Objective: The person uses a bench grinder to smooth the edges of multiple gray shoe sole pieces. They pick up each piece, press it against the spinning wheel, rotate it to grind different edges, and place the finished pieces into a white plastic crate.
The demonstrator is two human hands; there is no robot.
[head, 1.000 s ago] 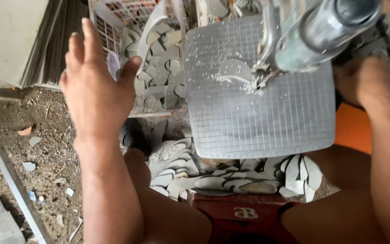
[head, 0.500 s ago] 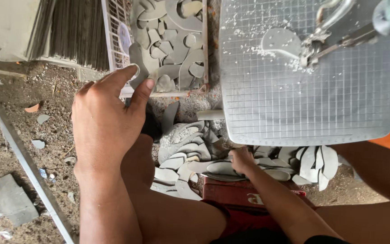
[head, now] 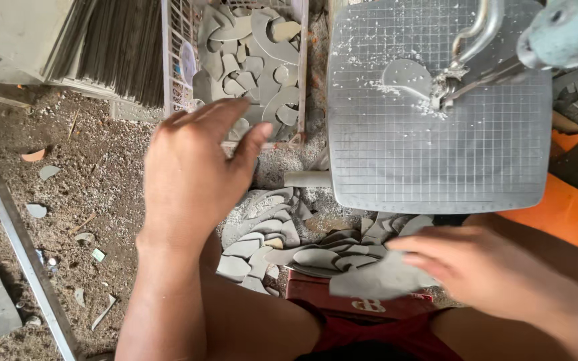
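Right hand (head: 483,267) grips grey tile piece (head: 379,279) below saw table (head: 436,167) edge.

daylight is falling on a gritty dirt floor (head: 95,167), with a metal bar (head: 18,241) lying across it.

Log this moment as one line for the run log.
left hand: open, over basket edge | right hand: holding grey tile piece | cut piece on saw table

A red box (head: 362,304) with a pale mark sits at the knees.
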